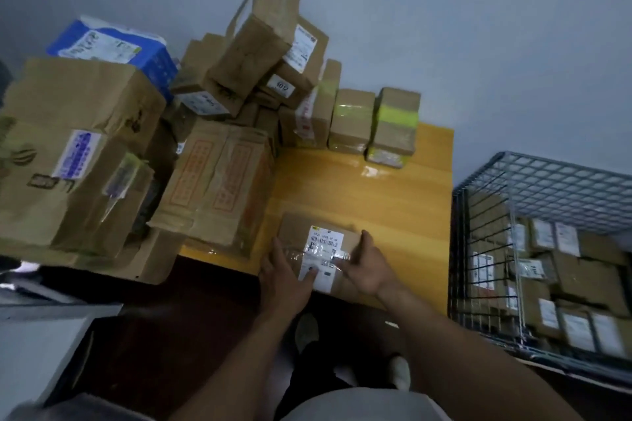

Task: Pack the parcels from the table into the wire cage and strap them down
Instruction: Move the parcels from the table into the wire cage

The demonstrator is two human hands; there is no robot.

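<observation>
between left grip [285, 278] and right grip [367, 265], parcel [323, 237]

Wire cage [561, 186] cut off at right edge, parcel label [325, 240] print unreadable, big box [68, 106] clipped left

Parcels [219, 133] crowd the table's [403, 195] left; the wire cage [547, 181] stands right of it.
</observation>
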